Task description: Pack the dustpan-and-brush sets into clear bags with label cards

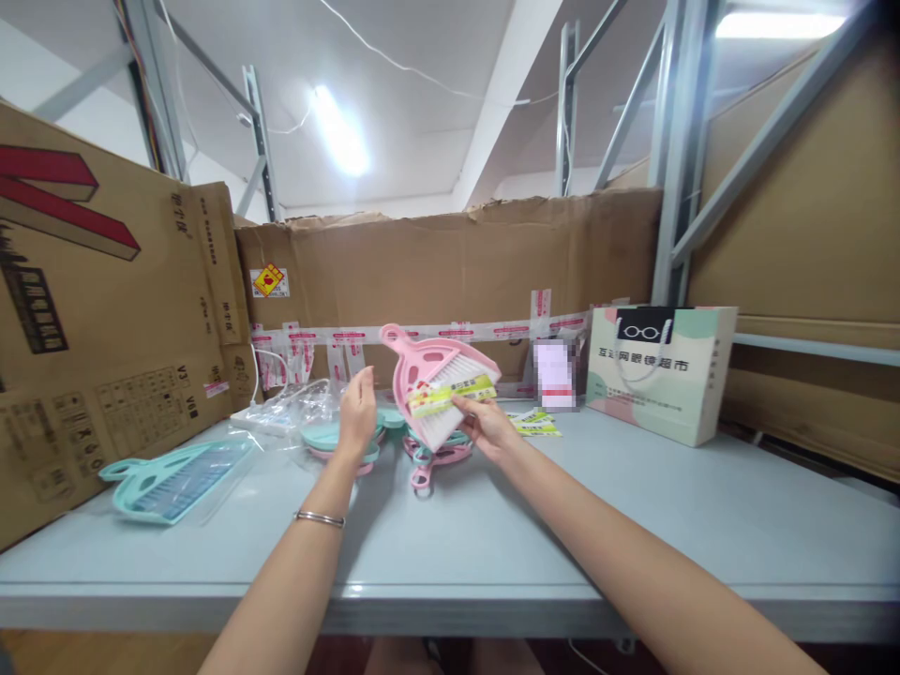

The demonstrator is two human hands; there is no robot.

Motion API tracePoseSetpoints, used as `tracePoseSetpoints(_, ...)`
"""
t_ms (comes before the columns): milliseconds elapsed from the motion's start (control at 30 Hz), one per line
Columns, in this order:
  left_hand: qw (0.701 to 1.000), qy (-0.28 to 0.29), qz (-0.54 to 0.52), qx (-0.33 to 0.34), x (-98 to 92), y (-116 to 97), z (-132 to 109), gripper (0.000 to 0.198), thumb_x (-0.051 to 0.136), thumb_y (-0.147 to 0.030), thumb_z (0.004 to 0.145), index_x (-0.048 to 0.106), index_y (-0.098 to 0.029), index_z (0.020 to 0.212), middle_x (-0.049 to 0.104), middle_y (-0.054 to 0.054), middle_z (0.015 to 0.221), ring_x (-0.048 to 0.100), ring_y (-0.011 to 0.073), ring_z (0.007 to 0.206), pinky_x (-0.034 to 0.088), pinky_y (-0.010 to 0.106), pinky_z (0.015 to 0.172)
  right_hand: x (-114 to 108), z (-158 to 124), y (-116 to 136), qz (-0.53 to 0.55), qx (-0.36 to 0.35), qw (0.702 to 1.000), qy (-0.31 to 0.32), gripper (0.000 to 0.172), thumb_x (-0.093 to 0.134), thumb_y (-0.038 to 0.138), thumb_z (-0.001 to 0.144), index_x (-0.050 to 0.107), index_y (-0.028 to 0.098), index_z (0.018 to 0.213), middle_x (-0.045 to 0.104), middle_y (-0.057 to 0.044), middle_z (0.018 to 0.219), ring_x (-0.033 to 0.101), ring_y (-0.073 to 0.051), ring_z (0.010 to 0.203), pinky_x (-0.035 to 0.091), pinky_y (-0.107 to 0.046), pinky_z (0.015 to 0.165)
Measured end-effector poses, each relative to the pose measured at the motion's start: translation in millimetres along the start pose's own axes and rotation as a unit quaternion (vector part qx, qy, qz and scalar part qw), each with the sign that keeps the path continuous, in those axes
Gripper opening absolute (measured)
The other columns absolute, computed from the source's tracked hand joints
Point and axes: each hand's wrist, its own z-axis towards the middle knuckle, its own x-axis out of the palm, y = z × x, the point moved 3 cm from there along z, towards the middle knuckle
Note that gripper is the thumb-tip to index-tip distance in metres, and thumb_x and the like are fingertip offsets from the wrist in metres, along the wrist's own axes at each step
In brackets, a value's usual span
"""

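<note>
A pink dustpan with a white-bristled brush (446, 427) is held up at the middle. My right hand (488, 429) grips it from the right, thumb over a yellow-green label card (440, 396) lying across the bristles. My left hand (358, 411) is raised just left of the dustpan, apart from it, fingers upright and loosely bent with nothing visible in them. Below and behind lie pink and teal dustpans: one stack (330, 436) behind my left wrist, and another group (440, 457) under the held set.
At left a teal dustpan and brush (169, 483) lies in clear plastic. Clear bags (295, 408) sit behind it. More label cards (538, 424) lie right of centre. A paper bag (651, 375) stands at right. Cardboard boxes (422, 267) and metal posts border the grey shelf (667, 525).
</note>
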Motion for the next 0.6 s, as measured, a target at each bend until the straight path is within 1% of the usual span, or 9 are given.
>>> tracePoseSetpoints(67,0.977,0.005,0.210,0.038,-12.0,9,5,0.041,0.044,-0.030,0.081,0.054,-0.015,0.118,0.053,0.015,0.125,0.041,0.0292,0.121,0.025,0.046,0.104,-12,8,8,0.015,-0.035,0.999,-0.032,0.018,0.068,0.012,0.064,0.060,0.018,0.078,0.071,0.000,0.074,0.067,-0.014,0.070,0.056,-0.023,0.062)
tracePoseSetpoints(133,0.930,0.067,0.360,0.028,-17.8,22,5,0.047,0.052,-0.023,0.074,0.052,-0.017,0.120,0.043,0.016,0.135,0.028,0.0337,0.130,0.017,0.053,0.105,-22,14,15,0.026,-0.057,0.997,-0.050,0.021,0.069,0.011,0.063,0.060,0.019,0.080,0.070,0.001,0.074,0.067,-0.014,0.071,0.056,-0.022,0.061)
tracePoseSetpoints(200,0.892,0.135,0.432,0.009,-19.3,34,3,0.042,0.052,-0.022,0.073,0.057,-0.018,0.114,0.044,0.016,0.134,0.026,0.0357,0.130,0.017,0.057,0.103,-28,16,17,0.044,-0.061,0.995,-0.067,0.025,0.069,0.009,0.062,0.060,0.020,0.082,0.070,0.001,0.073,0.067,-0.014,0.070,0.056,-0.022,0.059)
tracePoseSetpoints(233,0.882,0.160,0.444,0.001,-19.1,37,2,0.038,0.053,-0.025,0.073,0.059,-0.018,0.110,0.045,0.016,0.133,0.027,0.0363,0.129,0.017,0.058,0.101,-29,17,17,0.057,-0.059,0.993,-0.080,0.027,0.069,0.007,0.062,0.060,0.020,0.083,0.070,0.002,0.072,0.066,-0.013,0.068,0.056,-0.021,0.057)
tracePoseSetpoints(300,0.878,0.184,0.441,-0.001,-17.6,39,1,0.037,0.055,-0.032,0.072,0.061,-0.020,0.106,0.046,0.016,0.132,0.029,0.0374,0.128,0.019,0.060,0.099,-30,17,15,0.082,-0.053,0.990,-0.104,0.031,0.068,0.005,0.061,0.061,0.021,0.086,0.069,0.002,0.070,0.066,-0.013,0.065,0.055,-0.021,0.054)
tracePoseSetpoints(367,0.886,0.180,0.427,0.014,-16.5,33,2,0.035,0.056,-0.030,0.070,0.063,-0.022,0.103,0.047,0.014,0.132,0.032,0.0363,0.126,0.021,0.058,0.098,-31,17,14,0.091,-0.053,0.988,-0.114,0.032,0.067,0.004,0.060,0.061,0.020,0.088,0.069,0.002,0.070,0.066,-0.014,0.064,0.055,-0.022,0.052)
tracePoseSetpoints(433,0.900,0.144,0.410,0.034,-18.4,23,4,0.028,0.050,-0.017,0.070,0.067,-0.023,0.092,0.054,0.010,0.123,0.040,0.0323,0.120,0.025,0.054,0.097,-32,19,13,0.076,-0.060,0.990,-0.106,0.030,0.066,0.006,0.061,0.061,0.020,0.087,0.070,0.001,0.071,0.066,-0.014,0.066,0.056,-0.024,0.054)
tracePoseSetpoints(500,0.916,0.099,0.385,0.049,-24.5,14,8,0.031,0.044,-0.007,0.067,0.068,-0.024,0.075,0.061,0.006,0.113,0.044,0.0286,0.115,0.027,0.051,0.095,-34,22,13,0.049,-0.066,0.992,-0.096,0.024,0.066,0.009,0.062,0.061,0.020,0.083,0.069,0.001,0.071,0.066,-0.015,0.068,0.056,-0.025,0.057)
tracePoseSetpoints(600,0.927,0.078,0.359,0.071,-39.6,10,14,0.034,0.042,-0.001,0.059,0.065,-0.025,0.057,0.062,-0.001,0.114,0.039,0.0271,0.120,0.020,0.053,0.099,-39,25,13,0.026,-0.063,0.993,-0.097,0.020,0.066,0.012,0.063,0.059,0.021,0.079,0.069,0.002,0.072,0.066,-0.015,0.070,0.055,-0.025,0.060)
